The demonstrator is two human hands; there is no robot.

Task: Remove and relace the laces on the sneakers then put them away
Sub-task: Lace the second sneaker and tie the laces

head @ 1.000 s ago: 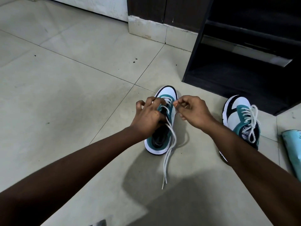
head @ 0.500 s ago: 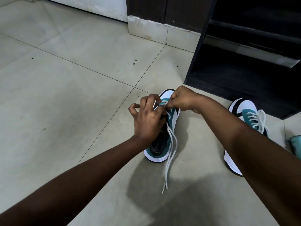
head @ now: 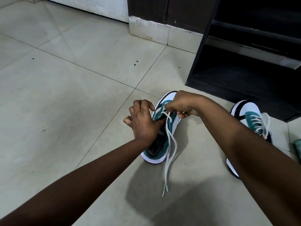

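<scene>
A white, teal and black sneaker (head: 175,123) stands on the tiled floor, toe pointing away from me. My left hand (head: 143,123) grips its left side at the eyelets. My right hand (head: 184,103) is over the front of the lacing and pinches the white lace (head: 169,144) there. Two loose lace ends trail down over the shoe's right side onto the floor. The second sneaker (head: 250,118), laced, lies to the right, partly hidden by my right forearm.
A dark open shoe cabinet (head: 244,62) with shelves stands at the back right. A pale teal object (head: 298,147) shows at the right edge. Bare floor tiles (head: 65,95) spread to the left.
My right hand has moved forward and left over the shoe's front lacing. The lace ends now hang slightly farther right. The left hand keeps its grip on the shoe.
</scene>
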